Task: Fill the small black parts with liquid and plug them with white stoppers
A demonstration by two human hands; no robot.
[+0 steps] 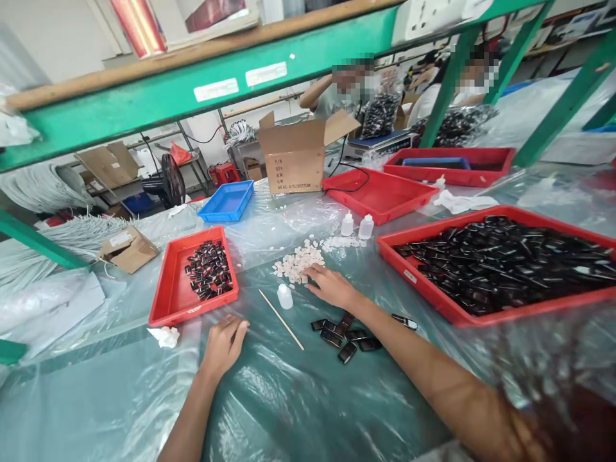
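Right hand (332,287) half-curls fingers at white pieces (294,262) (grip unclear); left hand (225,341) curls loosely, any hold hidden

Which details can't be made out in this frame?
Head view:
Right hand: hides whether it grips any white pieces.
Left hand: its back hides the palm.
Large red tray: cut off by the right edge.
White beam labels: any print too small.

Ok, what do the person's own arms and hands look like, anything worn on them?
Each grip is a bare hand: left hand and right hand show no visible glove, ring or wristband. The left forearm and right forearm are uncovered, without visible markings; blur at lower right hides any sleeve higher up.
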